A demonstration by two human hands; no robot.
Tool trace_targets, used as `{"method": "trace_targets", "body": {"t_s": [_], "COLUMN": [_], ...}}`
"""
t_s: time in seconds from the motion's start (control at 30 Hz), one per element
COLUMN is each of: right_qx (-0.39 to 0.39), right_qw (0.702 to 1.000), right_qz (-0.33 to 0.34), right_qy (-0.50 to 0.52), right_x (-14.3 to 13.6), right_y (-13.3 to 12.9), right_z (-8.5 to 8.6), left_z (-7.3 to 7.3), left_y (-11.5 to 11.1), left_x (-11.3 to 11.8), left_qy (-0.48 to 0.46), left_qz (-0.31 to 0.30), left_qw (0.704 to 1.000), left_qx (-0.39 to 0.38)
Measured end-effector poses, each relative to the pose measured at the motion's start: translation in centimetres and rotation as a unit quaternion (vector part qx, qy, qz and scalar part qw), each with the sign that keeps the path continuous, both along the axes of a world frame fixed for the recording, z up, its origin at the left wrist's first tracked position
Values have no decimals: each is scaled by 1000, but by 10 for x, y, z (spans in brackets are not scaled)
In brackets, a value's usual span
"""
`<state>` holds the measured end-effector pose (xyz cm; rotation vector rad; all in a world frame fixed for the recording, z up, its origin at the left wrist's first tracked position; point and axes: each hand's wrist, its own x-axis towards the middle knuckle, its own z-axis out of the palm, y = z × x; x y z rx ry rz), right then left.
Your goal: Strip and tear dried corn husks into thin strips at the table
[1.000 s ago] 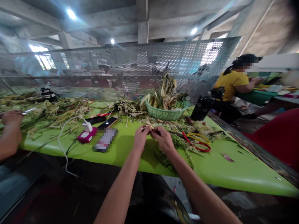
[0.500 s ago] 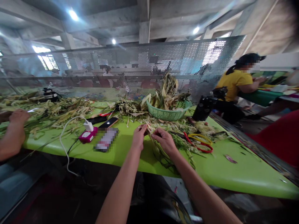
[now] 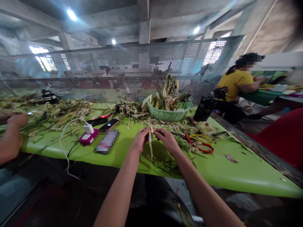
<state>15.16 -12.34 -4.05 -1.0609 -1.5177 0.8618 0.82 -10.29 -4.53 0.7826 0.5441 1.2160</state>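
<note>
Over the front of the green table (image 3: 125, 159), my left hand (image 3: 140, 139) is closed, pinching a pale, limp plant strip (image 3: 151, 147) that hangs toward the tabletop. Close beside it, my right hand (image 3: 167, 139) has thumb and fingers pressed together at the strip's upper end; whatever lies between those fingertips is too small to make out. Dark, thin leaf strands (image 3: 165, 166) lie on the table below my right hand. Behind my hands stands a green plastic basket (image 3: 165, 116) heaped with withered leafy stalks (image 3: 169, 91).
Red-handled scissors (image 3: 205, 150) and a yellow-handled pair (image 3: 201, 137) lie among scraps at right, near a black container (image 3: 204, 108). Leftward are a phone (image 3: 107, 141), a pink power socket (image 3: 87, 138) and a white cable. Another person's hand (image 3: 17, 121) is at far left; a mesh panel (image 3: 132, 67) stands behind.
The longer greenish leaves hanging between my hands have dropped toward the table, and a pale strip now hangs there. My right hand has stayed near the left. The view has shifted slightly.
</note>
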Motion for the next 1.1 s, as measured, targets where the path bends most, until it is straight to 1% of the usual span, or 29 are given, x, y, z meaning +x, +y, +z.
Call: {"method": "trace_targets", "body": {"t_s": [0.1, 0.17, 0.33, 0.47, 0.57, 0.73, 0.87, 0.93, 1.1], "right_qx": [-14, -14, 10, 24, 30, 29, 27, 24, 30], "right_qw": [1000, 1000, 999, 996, 995, 996, 999, 999, 997], "right_qz": [11, 3, -49, -83, -96, -82, -35, -22, -56], "right_qy": [-6, -3, -2, -8, -12, -16, 15, 35, 44], "right_x": [1, 1, 2, 3, 6, 8, 4, 3, 5], "right_y": [-1, -2, -2, 0, -1, -4, -5, -6, -7], "right_z": [1, 2, 0, -3, -4, 0, 4, 5, 7], "left_z": [-1, -1, -2, -1, 1, 5, 7, 7, 6], "left_y": [2, 2, 1, 0, -2, -5, -10, -11, -13], "left_x": [0, 0, 2, 2, -1, -4, 1, 3, 3], "left_qy": [-2, 1, -5, -2, 6, 54, 61, 63, 84], "left_qz": [-6, -10, -2, 17, 11, -10, -67, -78, -83], "left_qw": [1000, 1000, 1000, 1000, 1000, 998, 996, 995, 993], "left_qx": [10, 10, -3, 14, 23, 16, 8, 8, 22]}}
